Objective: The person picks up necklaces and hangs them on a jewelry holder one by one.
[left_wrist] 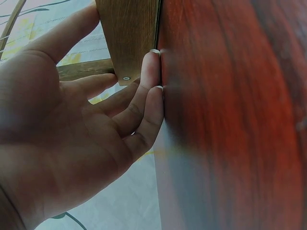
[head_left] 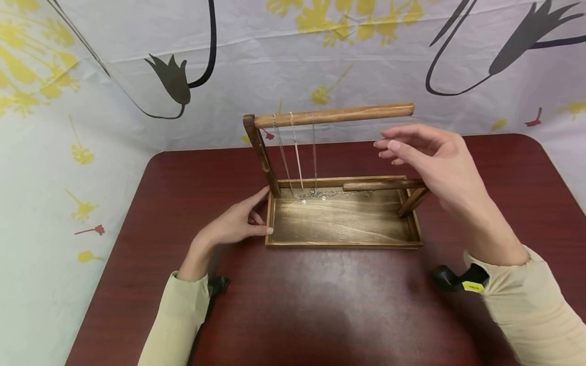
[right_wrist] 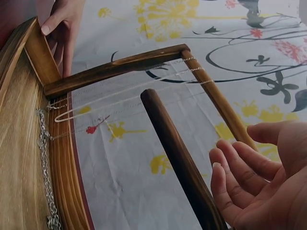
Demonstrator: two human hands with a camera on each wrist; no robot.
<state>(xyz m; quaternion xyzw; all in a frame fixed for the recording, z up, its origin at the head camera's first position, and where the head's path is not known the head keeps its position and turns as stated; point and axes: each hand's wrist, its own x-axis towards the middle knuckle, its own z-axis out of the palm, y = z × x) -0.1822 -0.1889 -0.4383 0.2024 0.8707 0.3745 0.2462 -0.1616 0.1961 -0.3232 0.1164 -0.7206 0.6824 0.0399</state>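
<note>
A wooden jewelry stand [head_left: 343, 241] has a shallow tray base and two arms at different heights. Three thin necklaces [head_left: 297, 152] hang from its upper bar [head_left: 334, 116], and their lower ends reach the tray. My left hand [head_left: 233, 221] touches the tray's left end, thumb at the front and fingers spread toward the back; the left wrist view shows its fingers [left_wrist: 152, 72] against the end wall. Over the right side hovers my right hand [head_left: 439, 157], holding nothing, its fingers loosely bent near the free end of the upper bar and above the lower bar [head_left: 375, 186].
Tangled silver chains [right_wrist: 44, 167] lie along the tray's back wall. The stand rests on a dark red table [head_left: 329, 305]. Behind the table hangs a white cloth [head_left: 256, 66] with yellow, red and dark plant prints.
</note>
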